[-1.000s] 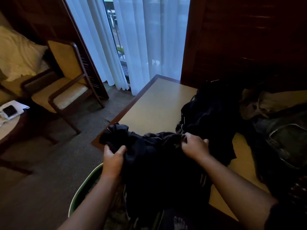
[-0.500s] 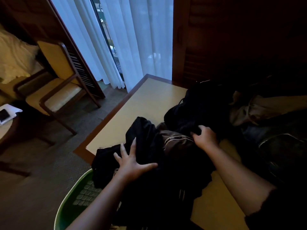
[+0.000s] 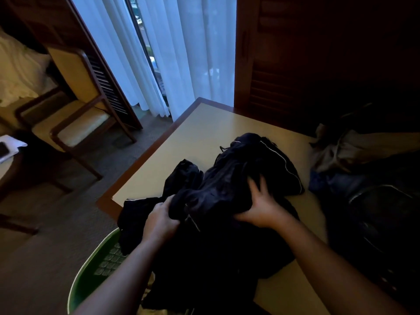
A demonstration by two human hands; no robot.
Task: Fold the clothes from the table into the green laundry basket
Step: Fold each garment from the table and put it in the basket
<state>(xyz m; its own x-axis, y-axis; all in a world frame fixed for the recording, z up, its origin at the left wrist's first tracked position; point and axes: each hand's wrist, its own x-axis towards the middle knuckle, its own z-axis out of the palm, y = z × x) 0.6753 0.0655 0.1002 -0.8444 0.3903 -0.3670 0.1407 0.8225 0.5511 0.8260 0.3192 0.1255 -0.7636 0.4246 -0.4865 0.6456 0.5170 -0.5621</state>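
A dark garment (image 3: 229, 196) lies bunched on the near left part of the surface (image 3: 204, 133), its lower part spilling over the near edge toward the green laundry basket (image 3: 91, 271) that stands on the floor below the corner. The left hand (image 3: 162, 220) is closed on a fold at the garment's left side, fingers curled into the cloth. The right hand (image 3: 261, 209) lies on top of the bundle just to the right, fingers spread and bent, pressing and pinching the fabric under the palm. The two hands are near each other, with a ridge of cloth between them.

The garment looks black or deep navy, crumpled, with thin pale piping along some seams and a loose cord at its far end. A second heap of clothes (image 3: 354, 155), grey and blue, sits well apart on the right side of the surface.

Half a second ago the left hand was open with fingers fanned flat on the cloth; it has since closed on it. The right hand has come nearer, from the far pile onto the bundle, which now lies gathered apart from that pile.
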